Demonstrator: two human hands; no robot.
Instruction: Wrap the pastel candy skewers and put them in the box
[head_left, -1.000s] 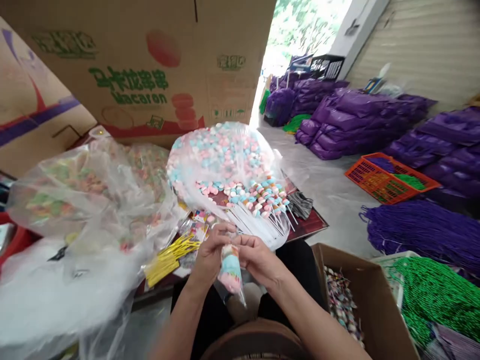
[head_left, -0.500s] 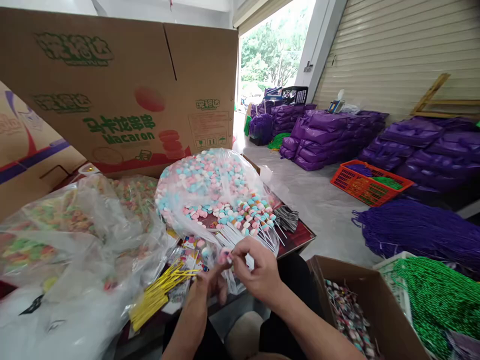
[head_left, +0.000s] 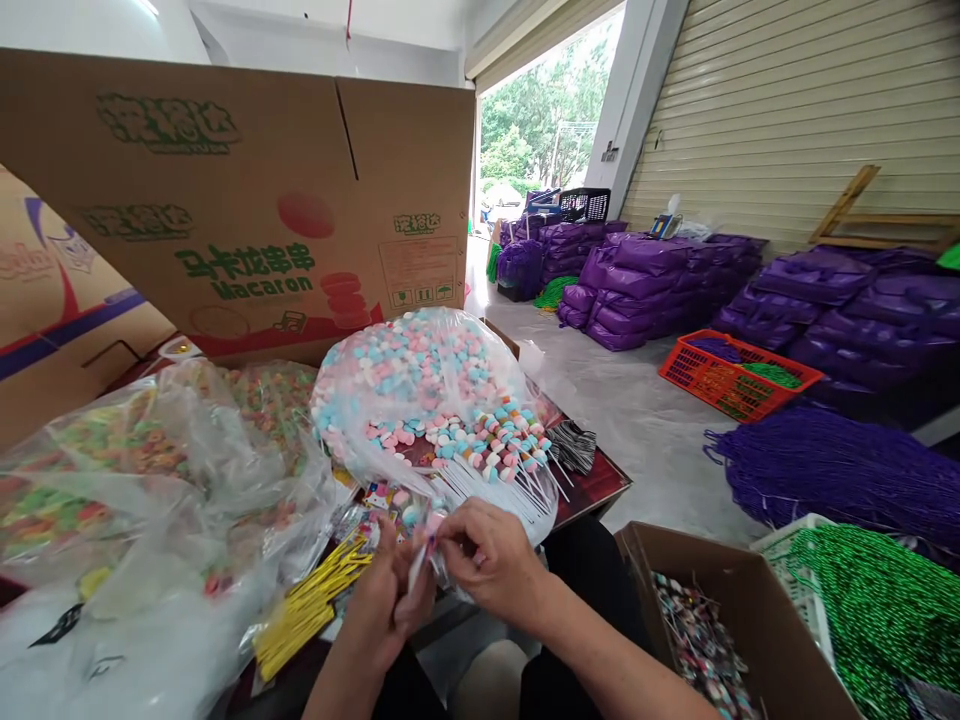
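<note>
My left hand (head_left: 386, 595) is closed round a small clear plastic bag (head_left: 418, 565) just beyond the table's front edge. A pinkish piece shows at the top of the bag, partly hidden by fingers. The fingers of my right hand (head_left: 491, 560) are pinched together against the bag's upper end. Close behind the hands lie thin white sticks (head_left: 480, 490) and skewers of pastel marshmallows (head_left: 510, 440). A large clear bag of loose pink, blue and white marshmallows (head_left: 405, 360) spreads behind them. Yellow twist ties (head_left: 307, 610) lie to the left of my left hand, beside printed small bags (head_left: 379, 497).
Clear bags of ring-shaped candy (head_left: 142, 440) cover the table's left side. Behind stands a large carton (head_left: 247, 200). Dark ties (head_left: 574, 447) lie at the right table edge. On the floor, right, are an open box of wrapped skewers (head_left: 705, 640) and an orange basket (head_left: 739, 380).
Both hands have shifted slightly left and lower in the picture. A clear bag now shows upright in my left hand, with my right fingers at its top. The view has tilted up a little.
</note>
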